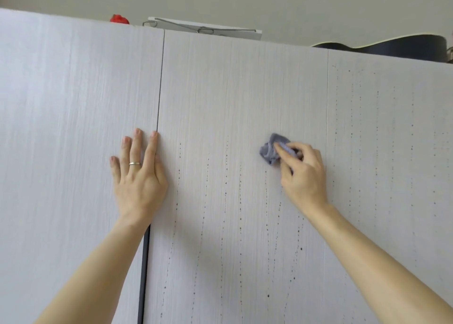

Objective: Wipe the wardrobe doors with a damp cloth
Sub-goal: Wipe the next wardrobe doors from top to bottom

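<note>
A small bluish-grey cloth (269,152) is pinched in a wad between the curled fingers (284,152) and thumb of the right hand (304,174) and pressed against the middle wardrobe door (245,90), toward that door's right edge. The fingers of the left hand (137,174) are laid straight and slightly spread, flat on the left door (73,103), with the index finger along the seam between the two doors. A ring (134,163) is worn on that hand and nothing is held in it; the panel appears to be steadied.

Dotted droplet trails (225,184) are seen running down the middle door below the cloth, with more on the right door (392,127). The area above the cloth looks free of them, so the wiping is judged partly done.

The cloth is judged soft, light and limp. It is best gripped as a wad from behind, so that a broad face is left against the panel. Being damp, it should drag rather than slide. The doors are judged stiff and smooth, though liable to swing under pressure.

On top of the wardrobe a red object (119,19), a white board (208,29) with wire clips and a dark curved item (392,47) are visible.
</note>
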